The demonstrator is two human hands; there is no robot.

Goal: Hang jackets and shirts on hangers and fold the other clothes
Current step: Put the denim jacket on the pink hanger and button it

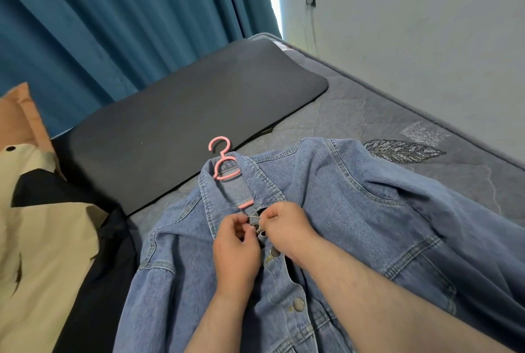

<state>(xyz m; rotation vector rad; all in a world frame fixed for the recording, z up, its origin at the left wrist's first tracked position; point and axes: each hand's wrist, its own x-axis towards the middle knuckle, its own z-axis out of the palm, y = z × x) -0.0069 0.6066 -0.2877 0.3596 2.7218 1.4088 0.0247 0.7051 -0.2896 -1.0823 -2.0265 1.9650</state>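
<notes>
A blue denim jacket lies front up on the grey bed. A pink hanger sits inside it, its hook sticking out past the collar. My left hand pinches the left front edge just below the collar. My right hand pinches the right front edge at the top metal button. The two edges meet between my fingers. Two more metal buttons show lower down the front.
A dark ribbed mat lies on the bed beyond the jacket, beside a blue curtain. Beige and black clothes are piled at the left, with an orange cloth behind. A grey wall runs along the right.
</notes>
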